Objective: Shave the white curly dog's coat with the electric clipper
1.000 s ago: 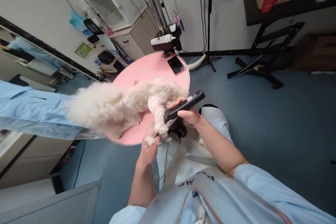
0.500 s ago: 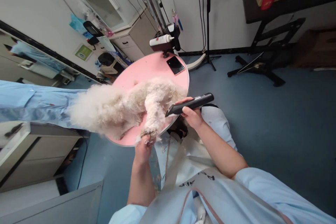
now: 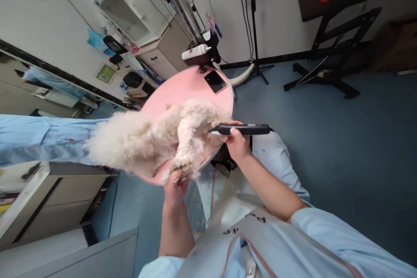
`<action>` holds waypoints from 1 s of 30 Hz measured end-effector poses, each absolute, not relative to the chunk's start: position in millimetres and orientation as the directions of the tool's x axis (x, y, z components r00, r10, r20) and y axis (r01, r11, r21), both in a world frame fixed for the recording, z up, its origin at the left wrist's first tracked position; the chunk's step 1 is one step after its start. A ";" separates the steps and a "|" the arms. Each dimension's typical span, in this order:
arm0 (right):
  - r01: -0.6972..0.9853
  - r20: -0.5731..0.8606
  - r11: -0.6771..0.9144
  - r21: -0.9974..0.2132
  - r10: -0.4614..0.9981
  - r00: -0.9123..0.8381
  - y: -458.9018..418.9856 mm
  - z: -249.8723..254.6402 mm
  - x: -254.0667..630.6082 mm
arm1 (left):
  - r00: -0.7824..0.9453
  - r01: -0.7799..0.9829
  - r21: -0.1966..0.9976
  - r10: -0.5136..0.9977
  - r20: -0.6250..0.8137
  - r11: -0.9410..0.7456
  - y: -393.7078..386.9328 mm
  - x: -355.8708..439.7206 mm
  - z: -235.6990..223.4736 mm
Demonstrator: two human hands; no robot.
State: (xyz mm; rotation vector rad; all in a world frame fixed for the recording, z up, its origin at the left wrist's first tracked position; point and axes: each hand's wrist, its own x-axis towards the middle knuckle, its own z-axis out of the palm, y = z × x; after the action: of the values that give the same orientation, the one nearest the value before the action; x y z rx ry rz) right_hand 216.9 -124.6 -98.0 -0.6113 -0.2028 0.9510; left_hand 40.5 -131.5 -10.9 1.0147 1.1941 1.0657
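- Seeing white dog [image 3: 159, 128] on pink counter [image 3: 185, 82], ahead of left hand [image 3: 175, 187].
- Curling that hand round paw [image 3: 183, 167].
- Holding stiff-looking black clipper [image 3: 256, 129] mid-body in wrapped right hand [image 3: 237, 142].
- Judging leg [image 3: 185, 139] soft, bendable, delicate; favouring light support near paw.

One head-worn camera looks down (and forward) over a pink table [image 3: 184, 87].

Clipper [image 3: 252, 129]: smooth plastic, dull sheen; dog's coat [image 3: 120, 139]: woolly, curled, matt; tabletop [image 3: 172, 89]: smooth, satin-looking; phone [image 3: 215, 81]: glossy, glass-like face; bottle [image 3: 195, 51]: smooth plastic; apron [image 3: 208, 249]: smooth, faintly shiny sheeting; sleeve [image 3: 345, 232]: matt, woven-looking cloth; floor [image 3: 329, 156]: smooth, low sheen
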 end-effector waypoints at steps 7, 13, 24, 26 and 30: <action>-0.839 -0.023 0.114 -0.532 0.989 0.149 -108.3 -83.4 204.1 | 0.020 -0.097 0.952 0.957 -0.289 0.290 -138.3 47.1 -5.0; -0.890 -0.082 0.225 -0.396 0.957 0.279 -107.4 -90.4 213.6 | -0.015 -0.087 0.938 0.941 -0.338 0.335 -143.6 46.7 -5.8; -0.904 -0.096 0.148 -0.401 0.975 0.202 -110.1 -93.5 202.0 | -0.046 -0.145 0.908 0.914 -0.403 0.393 -143.5 50.7 0.4; -0.931 -0.142 0.163 -0.326 0.965 0.219 -105.9 -93.1 198.5 | -0.044 -0.143 0.906 0.911 -0.409 0.400 -143.3 49.7 0.1; -0.930 -0.029 -0.027 -0.367 0.999 -0.017 -103.5 -92.4 195.1 | -0.019 -0.123 0.912 0.918 -0.395 0.390 -145.4 45.9 3.4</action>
State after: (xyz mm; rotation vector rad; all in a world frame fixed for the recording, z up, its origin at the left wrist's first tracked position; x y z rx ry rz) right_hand 195.1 -103.5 -92.4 -0.3159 -0.2757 1.5730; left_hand 45.9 -145.4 3.4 0.8051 1.3193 0.9901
